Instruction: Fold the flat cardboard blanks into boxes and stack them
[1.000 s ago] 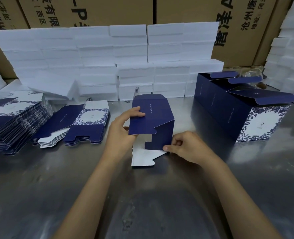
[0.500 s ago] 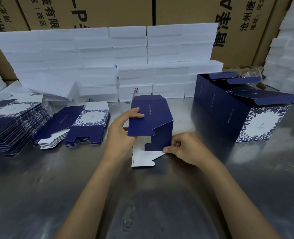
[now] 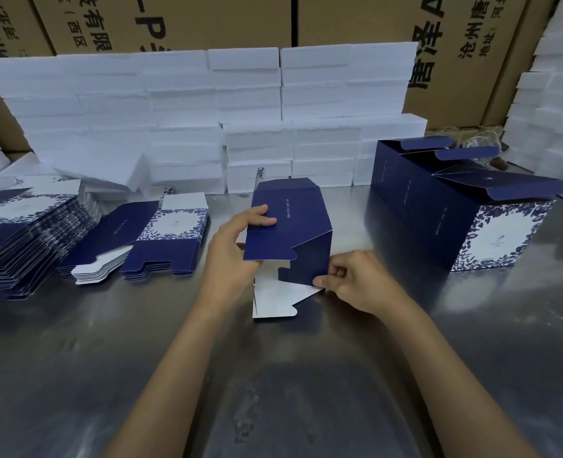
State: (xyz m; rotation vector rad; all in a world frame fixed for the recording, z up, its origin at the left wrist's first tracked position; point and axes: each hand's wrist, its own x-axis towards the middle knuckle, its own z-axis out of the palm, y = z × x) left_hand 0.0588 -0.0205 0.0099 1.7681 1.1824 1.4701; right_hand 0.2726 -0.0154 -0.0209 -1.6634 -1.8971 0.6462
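At frame centre, the left hand [image 3: 232,256] grips the half-folded navy box [image 3: 290,226] while the right hand [image 3: 356,282] pinches its lower corner above the desk [image 3: 174,342].

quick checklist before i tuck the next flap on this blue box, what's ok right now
1. Left hand holds the half-folded box by its top panel: ok.
2. Right hand pinches the lower right corner: ok.
3. White bottom flap folded in: not ok, it lies open on the steel table.
4. Side flaps already inside: cannot tell.
5. Room beside the finished boxes for stacking: ok.
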